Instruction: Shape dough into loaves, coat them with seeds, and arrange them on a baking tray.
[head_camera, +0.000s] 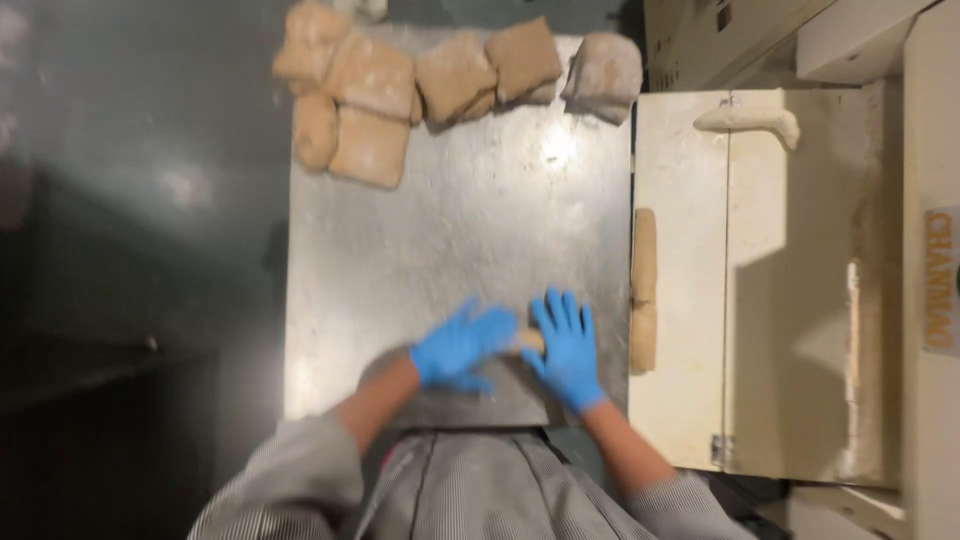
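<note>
Hands: left hand (458, 345) and right hand (566, 348) lie flat, fingers spread, on the dough piece (530, 341).
Advice: press evenly, roll on the steel table (450, 240).

The middle of the steel worktable (450, 230) lies bare from its left edge to its right edge. A cluster of floured tan dough blocks (400, 85) crowds the far edge. Both blue-gloved hands, left (458, 345) and right (567, 345), occupy the near edge. A rolled tan dough log (644, 290) lines the cream machine tray (800, 300) beside the right edge.
</note>
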